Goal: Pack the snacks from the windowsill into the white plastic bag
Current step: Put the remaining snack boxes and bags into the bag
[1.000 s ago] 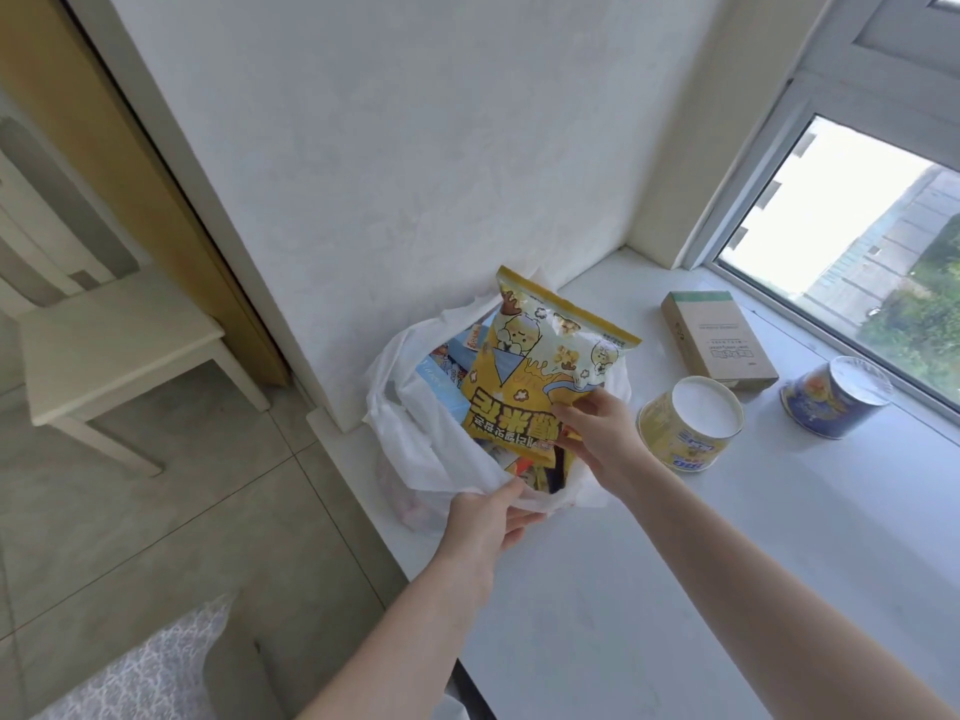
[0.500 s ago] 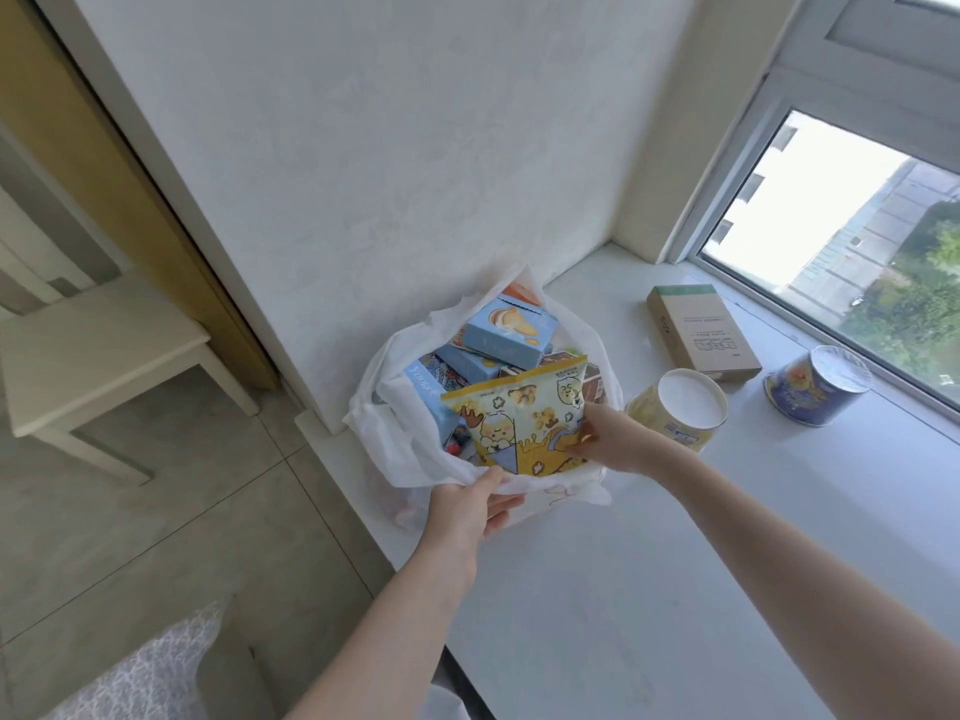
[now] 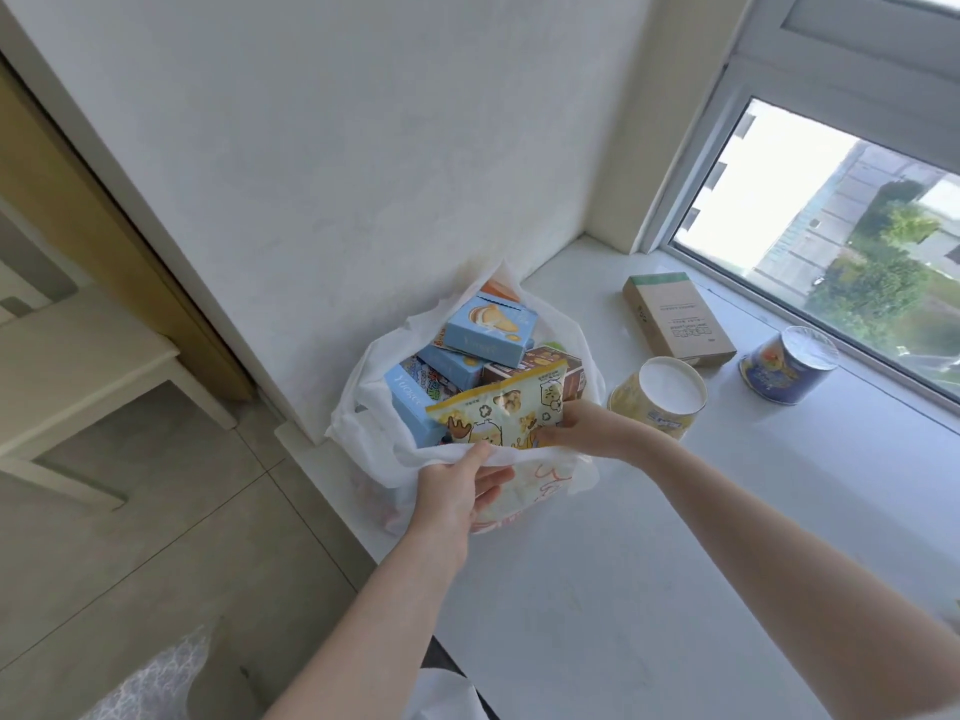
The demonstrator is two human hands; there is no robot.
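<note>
Right hand [image 3: 576,428] grips popcorn bag [image 3: 501,410] inside white plastic bag [image 3: 374,449].

Your white plastic bag [image 3: 382,449] stands open on the windowsill [image 3: 649,563], stuffed with blue boxes [image 3: 491,330]; a yellow popcorn packet [image 3: 501,410] lies across its mouth. A brown box [image 3: 675,319] and two tubs, one yellow [image 3: 660,405], one blue [image 3: 787,363], lie nearby.

White textured wall [image 3: 363,148]; grey tiled floor [image 3: 130,537]; cream wooden chair [image 3: 78,366], left; wooden door frame [image 3: 104,210]; white-framed window [image 3: 831,215], daylit, showing buildings and trees; white stone windowsill [image 3: 675,537].
</note>
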